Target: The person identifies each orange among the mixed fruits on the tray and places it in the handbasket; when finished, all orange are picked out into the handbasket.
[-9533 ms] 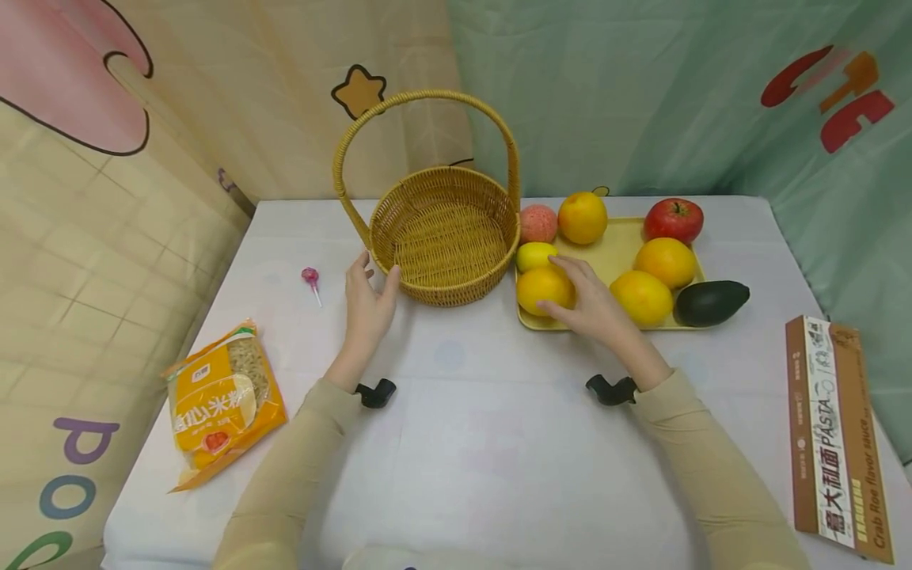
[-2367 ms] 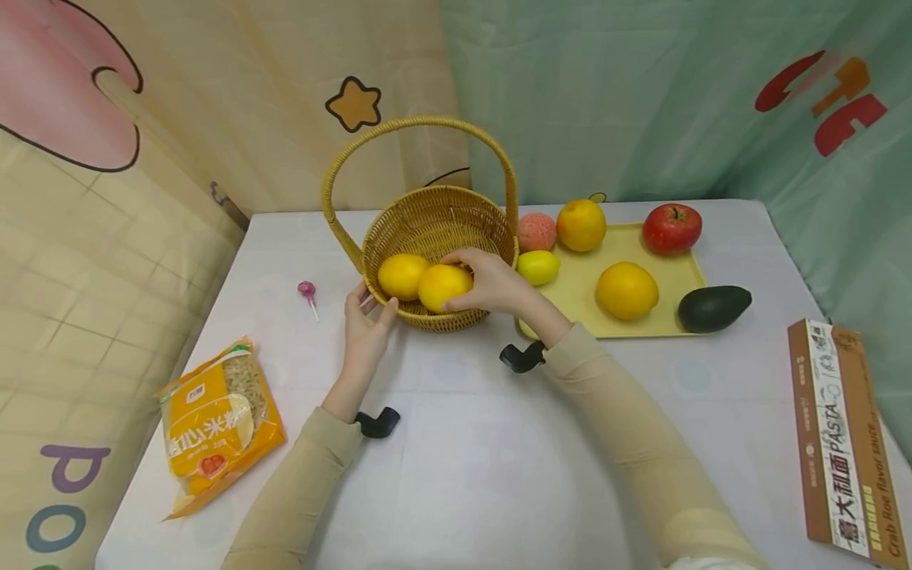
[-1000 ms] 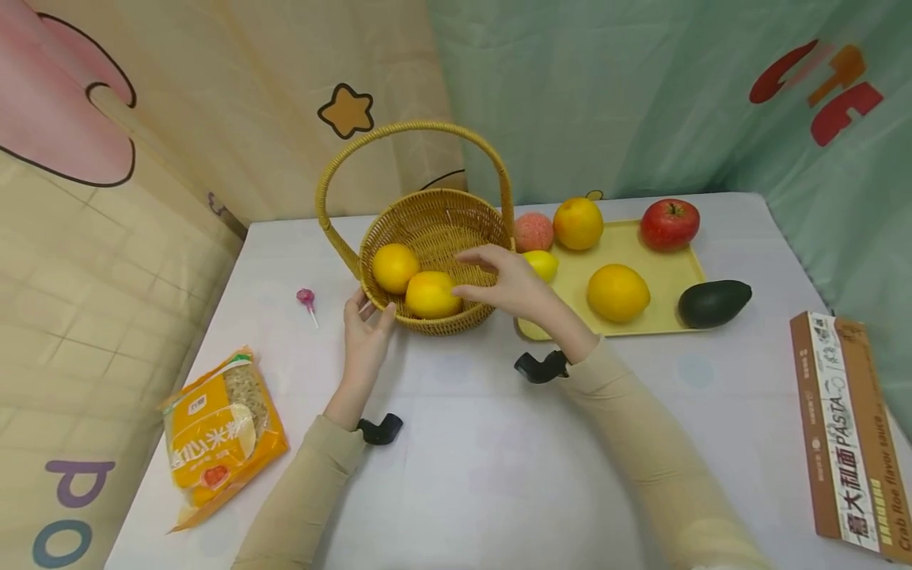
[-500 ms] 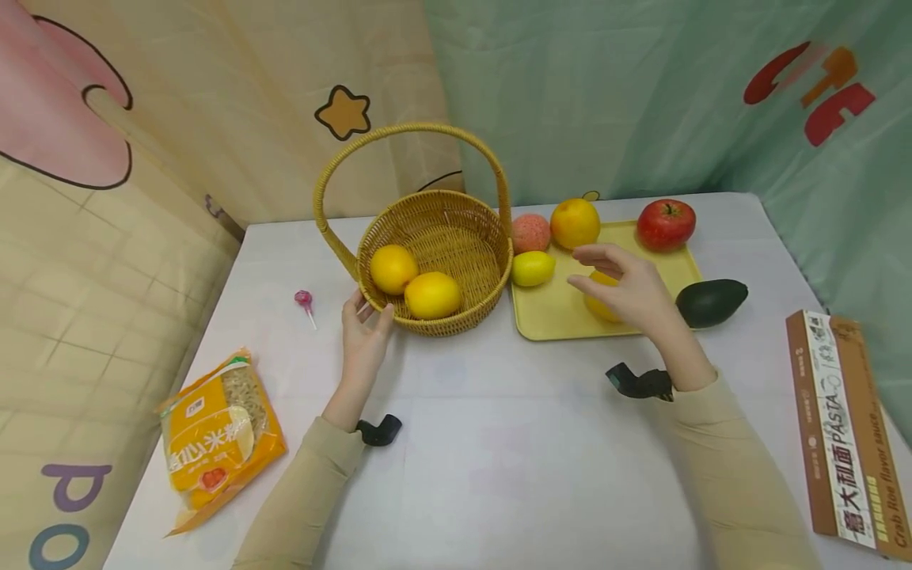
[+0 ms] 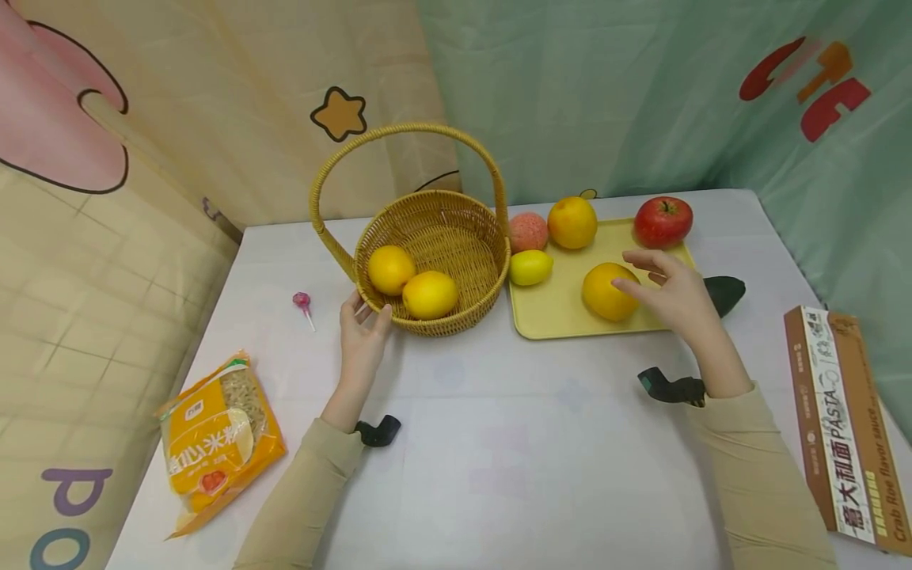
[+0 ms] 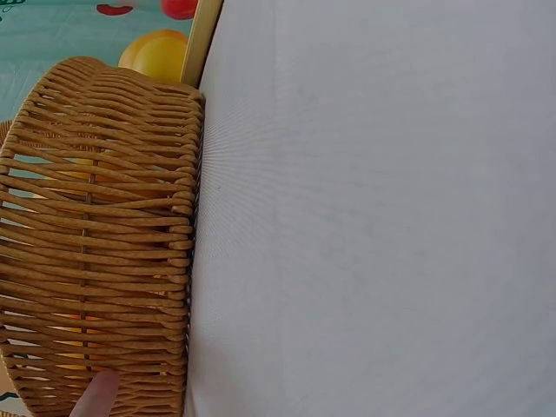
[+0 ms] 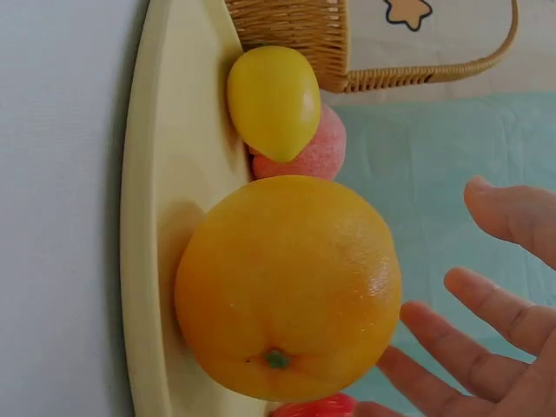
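The wicker basket point(image 5: 463, 261) holds two yellow-orange fruits point(image 5: 431, 295) at its front left. My left hand point(image 5: 362, 342) holds the basket's front-left wall; its thumb is in front and its other fingers are partly hidden by the wicker. In the left wrist view, one fingertip point(image 6: 98, 393) touches the weave. My right hand point(image 5: 677, 299), fingers spread, hovers at the right side of a large orange point(image 5: 606, 293) on the yellow tray point(image 5: 549, 321). In the right wrist view, the orange point(image 7: 287, 287) shows its green stem spot, and the fingers curve beside it without gripping it.
Around the tray are a lemon point(image 5: 530, 267), a pink ball-like fruit point(image 5: 528, 232), another orange point(image 5: 572, 222), a red apple-like fruit point(image 5: 663, 222) and a partly hidden dark green fruit point(image 5: 725, 294). A lollipop point(image 5: 302, 305), bagged food point(image 5: 221, 443) and pasta box point(image 5: 844, 427) lie farther out.
Both fruits have come from the tray into the basket. My right hand has let go of the second and moved right to the tray's orange. My left hand has come onto the basket.
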Available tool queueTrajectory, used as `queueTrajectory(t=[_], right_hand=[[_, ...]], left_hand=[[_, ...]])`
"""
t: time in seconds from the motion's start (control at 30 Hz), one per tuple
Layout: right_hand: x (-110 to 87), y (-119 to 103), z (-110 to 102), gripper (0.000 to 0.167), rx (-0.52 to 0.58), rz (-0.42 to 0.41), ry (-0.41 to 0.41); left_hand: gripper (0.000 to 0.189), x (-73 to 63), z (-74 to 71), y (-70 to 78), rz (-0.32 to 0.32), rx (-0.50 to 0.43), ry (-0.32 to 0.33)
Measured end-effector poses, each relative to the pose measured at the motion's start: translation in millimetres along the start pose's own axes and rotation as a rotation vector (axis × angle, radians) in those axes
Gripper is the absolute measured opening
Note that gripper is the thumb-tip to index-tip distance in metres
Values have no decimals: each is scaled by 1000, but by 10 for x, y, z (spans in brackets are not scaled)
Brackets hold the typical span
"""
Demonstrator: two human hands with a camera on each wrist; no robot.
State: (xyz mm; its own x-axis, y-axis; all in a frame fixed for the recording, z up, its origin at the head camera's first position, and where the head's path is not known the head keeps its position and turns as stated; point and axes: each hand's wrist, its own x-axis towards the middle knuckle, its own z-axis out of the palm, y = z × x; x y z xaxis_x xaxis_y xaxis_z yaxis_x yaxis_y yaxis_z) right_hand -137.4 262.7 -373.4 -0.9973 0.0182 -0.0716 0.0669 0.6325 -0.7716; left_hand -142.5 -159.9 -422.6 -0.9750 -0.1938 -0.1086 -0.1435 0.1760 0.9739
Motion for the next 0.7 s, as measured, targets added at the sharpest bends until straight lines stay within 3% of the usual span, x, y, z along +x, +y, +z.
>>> queueTrajectory(t=[0.27,0.7], right_hand=[[104,162,84,88,-66,62,-115],[139,230,173,100,-69,132,-164]], left_hand=[[69,-1,3,5,-7,-6,2],[69,24,6,-9,-10,-9,2]])
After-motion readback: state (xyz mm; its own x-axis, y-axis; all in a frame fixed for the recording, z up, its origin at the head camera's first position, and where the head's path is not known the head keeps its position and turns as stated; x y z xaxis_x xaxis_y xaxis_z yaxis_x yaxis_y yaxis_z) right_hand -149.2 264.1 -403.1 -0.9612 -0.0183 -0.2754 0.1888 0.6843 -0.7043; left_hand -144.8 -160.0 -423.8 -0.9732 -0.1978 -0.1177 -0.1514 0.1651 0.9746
